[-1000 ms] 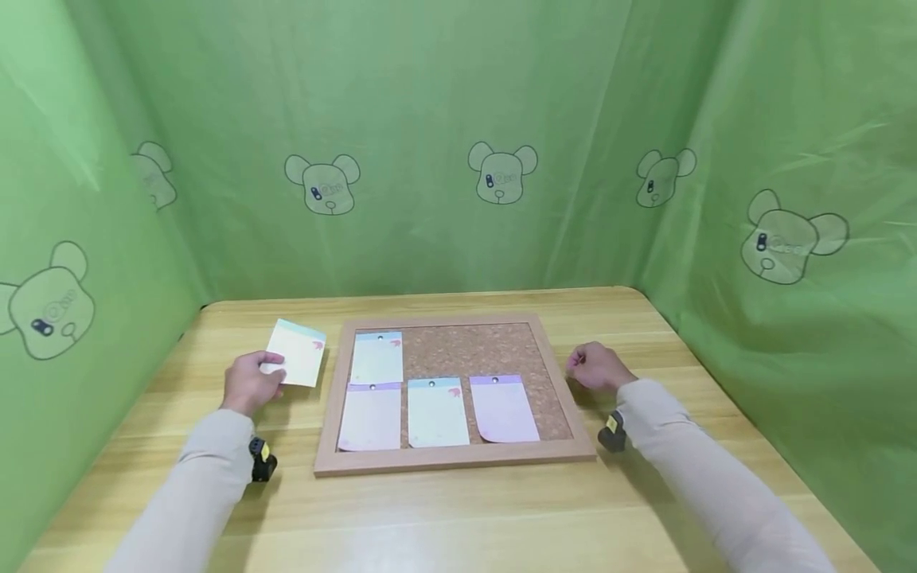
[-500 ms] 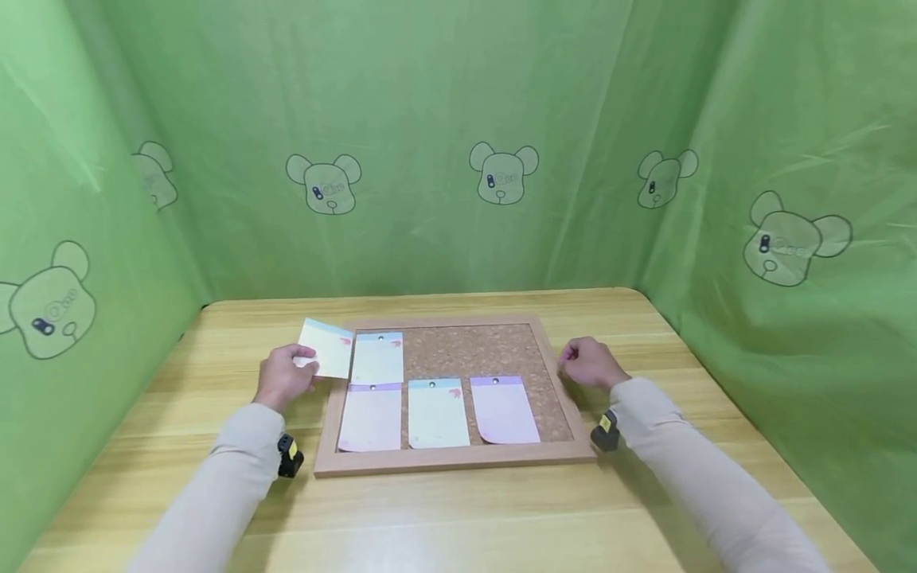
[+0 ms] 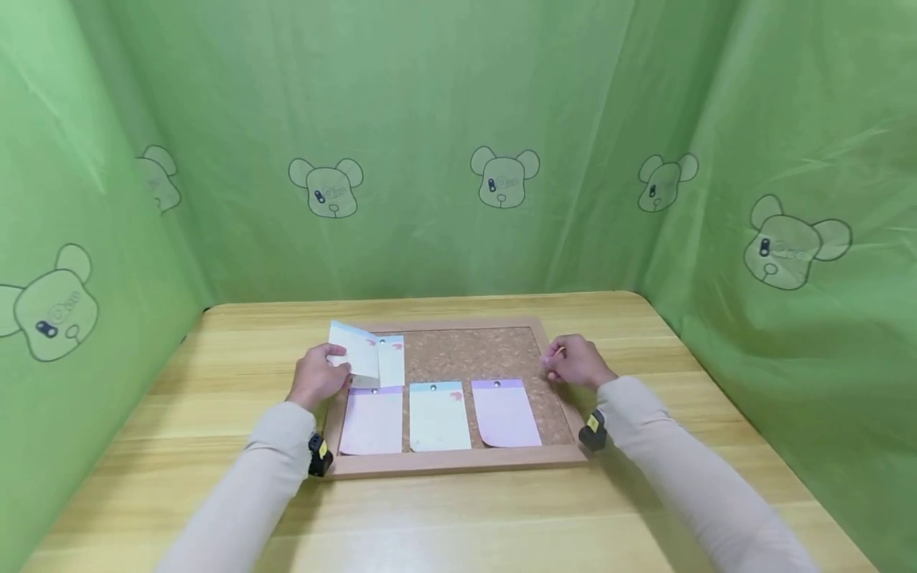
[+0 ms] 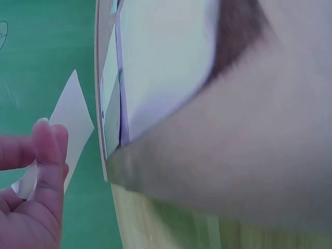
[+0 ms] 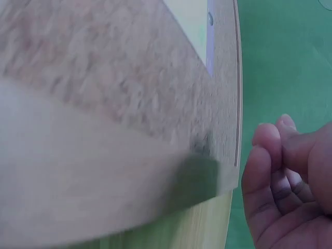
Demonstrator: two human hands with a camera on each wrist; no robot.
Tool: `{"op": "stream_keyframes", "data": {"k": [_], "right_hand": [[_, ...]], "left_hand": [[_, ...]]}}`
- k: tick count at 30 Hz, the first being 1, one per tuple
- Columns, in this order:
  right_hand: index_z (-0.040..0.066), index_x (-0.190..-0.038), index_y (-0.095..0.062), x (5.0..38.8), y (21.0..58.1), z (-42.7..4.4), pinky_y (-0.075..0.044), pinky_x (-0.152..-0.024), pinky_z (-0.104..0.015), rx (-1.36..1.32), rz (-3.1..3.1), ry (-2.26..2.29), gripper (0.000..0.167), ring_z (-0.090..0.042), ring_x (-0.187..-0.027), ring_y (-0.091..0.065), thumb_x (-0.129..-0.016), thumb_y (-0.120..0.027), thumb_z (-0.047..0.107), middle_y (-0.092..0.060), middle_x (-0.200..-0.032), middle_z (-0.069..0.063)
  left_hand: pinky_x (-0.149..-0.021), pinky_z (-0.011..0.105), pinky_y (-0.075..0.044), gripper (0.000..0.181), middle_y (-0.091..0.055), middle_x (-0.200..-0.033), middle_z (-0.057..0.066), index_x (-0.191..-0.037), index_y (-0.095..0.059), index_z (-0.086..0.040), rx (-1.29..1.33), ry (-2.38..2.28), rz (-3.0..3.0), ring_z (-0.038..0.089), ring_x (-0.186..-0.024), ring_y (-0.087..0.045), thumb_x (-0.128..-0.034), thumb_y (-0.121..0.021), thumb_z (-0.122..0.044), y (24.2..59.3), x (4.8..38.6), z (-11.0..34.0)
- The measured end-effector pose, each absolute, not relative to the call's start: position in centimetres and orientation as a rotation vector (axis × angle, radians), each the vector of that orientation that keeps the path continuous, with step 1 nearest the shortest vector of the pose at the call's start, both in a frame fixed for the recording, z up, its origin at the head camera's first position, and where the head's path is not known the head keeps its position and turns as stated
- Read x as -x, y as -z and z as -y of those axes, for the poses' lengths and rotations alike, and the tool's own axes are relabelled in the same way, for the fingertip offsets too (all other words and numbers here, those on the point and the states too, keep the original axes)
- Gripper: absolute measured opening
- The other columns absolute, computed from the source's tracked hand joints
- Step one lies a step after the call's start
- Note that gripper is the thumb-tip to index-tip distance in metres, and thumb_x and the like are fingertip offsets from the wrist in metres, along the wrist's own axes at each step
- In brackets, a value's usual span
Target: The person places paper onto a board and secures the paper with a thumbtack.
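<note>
Between thumb and fingers my left hand (image 3: pixel 318 376) pinches a white note sheet (image 3: pixel 356 350) with a blue top strip and a small red print. In the head view this sheet is raised over the upper left of a cork board (image 3: pixel 473 350), partly covering a pinned blue-topped note (image 3: pixel 392 366). The left wrist view shows the held sheet edge-on beyond my fingers (image 4: pixel 49 150). Over the board's right frame, my right hand (image 3: pixel 576 362) has curled fingers, thumb and fingertips pressed together; in the right wrist view no thing shows between the fingertips (image 5: pixel 267 137).
Along the board's lower row are a purple-topped note (image 3: pixel 372 426), a blue-topped note (image 3: pixel 440 422) and another purple-topped note (image 3: pixel 506 418), each with a pin at its top. A wooden frame (image 3: pixel 458 461) edges the board on the table (image 3: pixel 444 517). Green curtains (image 3: pixel 415 239) surround it.
My left hand has carried the note sheet rightward from beside the board to over its upper left. The right hand has moved left, from outside the board to over its right frame.
</note>
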State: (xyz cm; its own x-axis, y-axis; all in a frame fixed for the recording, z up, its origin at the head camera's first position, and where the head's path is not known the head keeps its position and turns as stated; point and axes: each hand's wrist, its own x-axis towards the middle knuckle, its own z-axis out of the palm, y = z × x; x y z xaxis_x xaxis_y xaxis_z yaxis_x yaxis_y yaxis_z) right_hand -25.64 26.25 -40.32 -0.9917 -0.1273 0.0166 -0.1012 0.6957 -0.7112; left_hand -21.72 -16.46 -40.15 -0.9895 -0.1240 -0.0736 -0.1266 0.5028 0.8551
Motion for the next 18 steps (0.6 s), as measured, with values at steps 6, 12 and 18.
{"op": "stream_keyframes", "data": {"k": [6, 12, 18], "right_hand": [[-0.01, -0.093, -0.061, 25.9, 40.2, -25.3, -0.059, -0.063, -0.034, 0.2, -2.806, 1.253, 0.007, -0.021, -0.065, -0.067, -0.093, -0.058, -0.003, -0.067, -0.076, -0.015], [-0.012, -0.098, -0.06, 26.0, 40.1, -24.7, -0.059, -0.064, -0.034, 0.177, -2.767, 1.293, 0.009, -0.026, -0.07, -0.068, -0.093, -0.056, -0.006, -0.067, -0.08, -0.019], [-0.012, -0.098, -0.063, 26.0, 40.2, -24.1, -0.059, -0.064, -0.033, 0.202, -2.806, 1.253, 0.012, -0.021, -0.067, -0.067, -0.092, -0.058, -0.004, -0.067, -0.081, -0.019]], "left_hand": [[-0.066, 0.031, -0.057, 0.04, -0.069, -0.095, 0.022, -0.129, -0.054, 0.004, 0.209, -1.617, -2.678, 0.016, -0.067, -0.067, -0.0895, -0.06, 0.001, 40.2, 22.1, 14.8], [-0.069, 0.036, -0.059, 0.039, -0.07, -0.094, 0.023, -0.128, -0.054, 0.005, 0.182, -1.709, -2.604, 0.017, -0.063, -0.067, -0.0898, -0.061, 0.001, 40.2, 22.3, 13.0], [-0.069, 0.035, -0.059, 0.037, -0.07, -0.091, 0.02, -0.127, -0.055, 0.004, 0.164, -1.736, -2.557, 0.025, -0.071, -0.069, -0.0905, -0.061, 0.001, 40.4, 22.4, 11.3]]}}
